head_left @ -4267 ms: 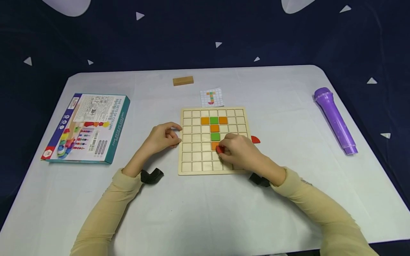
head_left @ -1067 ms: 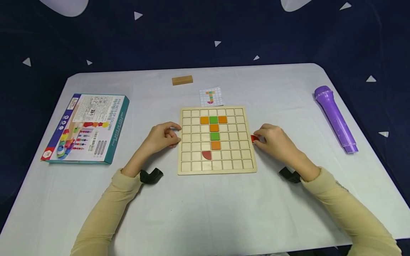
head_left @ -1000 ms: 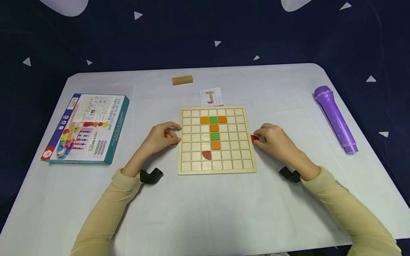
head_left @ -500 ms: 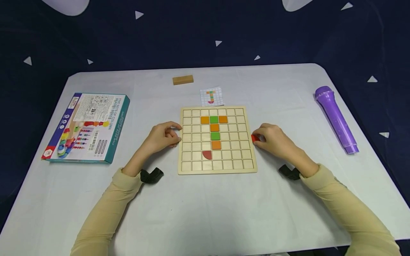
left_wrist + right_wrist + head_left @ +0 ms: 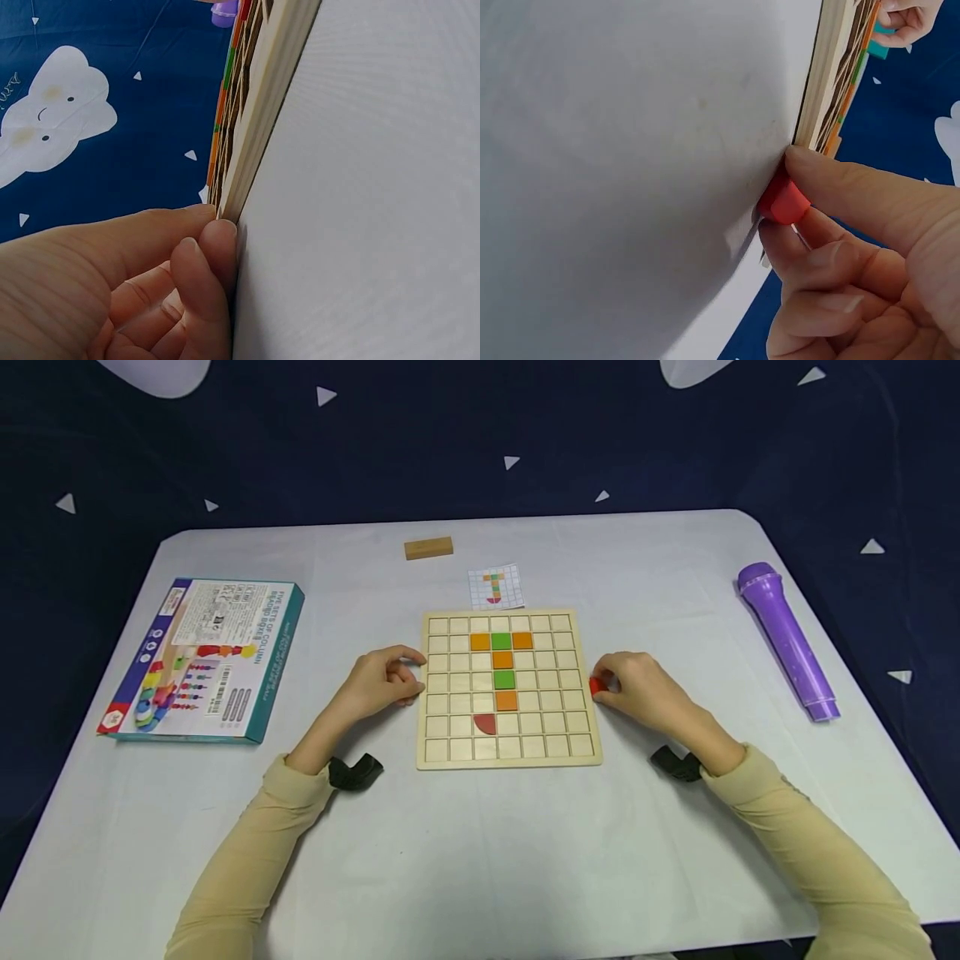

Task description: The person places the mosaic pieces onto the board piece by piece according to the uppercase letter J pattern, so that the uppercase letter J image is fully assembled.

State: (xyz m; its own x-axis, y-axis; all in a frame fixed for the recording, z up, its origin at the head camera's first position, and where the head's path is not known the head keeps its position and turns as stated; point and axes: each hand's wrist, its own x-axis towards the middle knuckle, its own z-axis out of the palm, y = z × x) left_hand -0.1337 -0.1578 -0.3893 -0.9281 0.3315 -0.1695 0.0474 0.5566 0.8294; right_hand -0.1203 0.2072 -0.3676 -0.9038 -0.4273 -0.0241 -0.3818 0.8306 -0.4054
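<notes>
A wooden grid board [image 5: 551, 747] lies mid-table, with orange tiles [image 5: 506, 700], green tiles [image 5: 504, 679] and one red quarter-circle tile [image 5: 486, 724] in its cells. At the board's left edge, my left hand [image 5: 378, 682] touches the rim with thumb and index fingertips set apart, its other fingers curled loosely. Beside the right edge, my right hand [image 5: 641, 689] pinches a second red quarter-circle tile [image 5: 786, 201] between thumb and finger, low over the tablecloth. Behind the board lies a small pattern card [image 5: 480, 593], printed with a similar coloured figure.
A toy box [image 5: 202, 660] lies on the left side of the table. Further back is a small wooden block [image 5: 428, 548]. A purple microphone-shaped object [image 5: 787, 639] lies at the right. Behind the table's far edge hangs a dark blue curtain [image 5: 420, 452].
Over the board earlier, my right hand left one red tile in a lower cell. It moved right and now pinches the second red tile. My left hand stays put.
</notes>
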